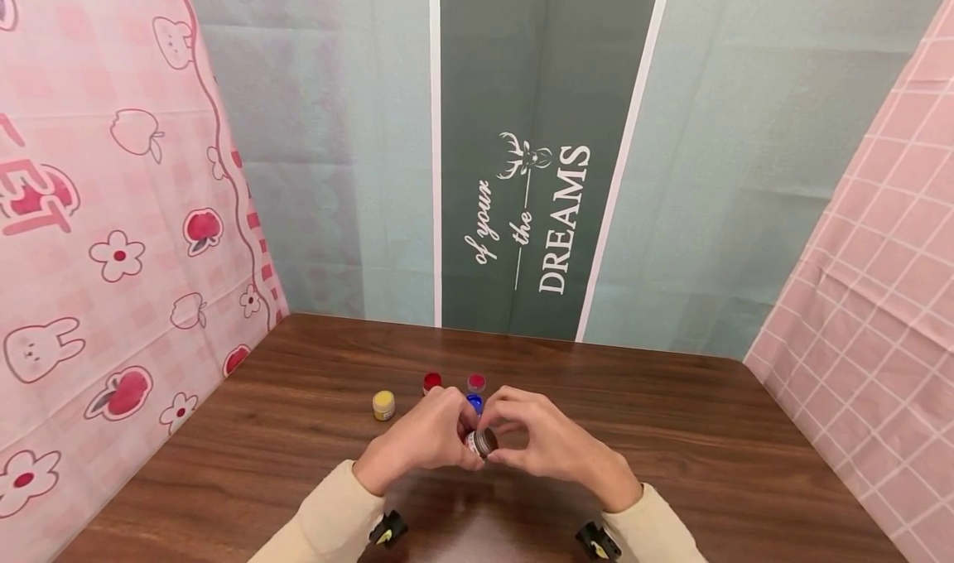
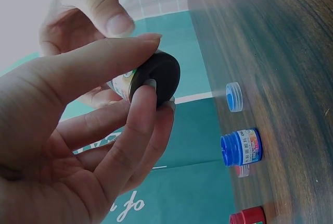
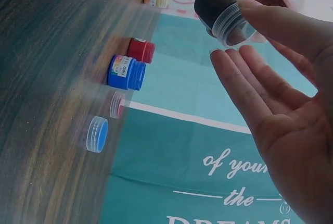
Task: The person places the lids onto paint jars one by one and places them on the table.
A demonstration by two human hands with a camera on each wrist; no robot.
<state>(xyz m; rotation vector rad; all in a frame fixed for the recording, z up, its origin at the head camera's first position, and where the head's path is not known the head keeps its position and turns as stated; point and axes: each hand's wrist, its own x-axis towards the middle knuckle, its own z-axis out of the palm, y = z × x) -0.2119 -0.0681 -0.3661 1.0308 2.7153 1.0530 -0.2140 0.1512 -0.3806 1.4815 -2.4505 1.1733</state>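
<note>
A small dark jar [image 1: 483, 442] with a clear ridged lid [image 3: 229, 25] is tilted between the two hands above the table. The left hand [image 1: 428, 430] grips its dark body [image 2: 165, 77], thumb on one side and fingers round the other. At the lid side is the right hand [image 1: 555, 440]; in the right wrist view its thumb touches the lid's rim, while the other fingers extend loosely below with their tips close to it. Whether those tips touch the lid, I cannot tell.
Behind the hands stand a blue jar [image 3: 120, 73] and a red jar [image 3: 140, 50]. Two clear lids lie nearby, one pinkish-red inside [image 1: 476, 382], one blue inside [image 3: 97, 134]. A yellow jar [image 1: 383, 406] stands left of the hands. Cloth hangs around the wooden table [image 1: 671, 430].
</note>
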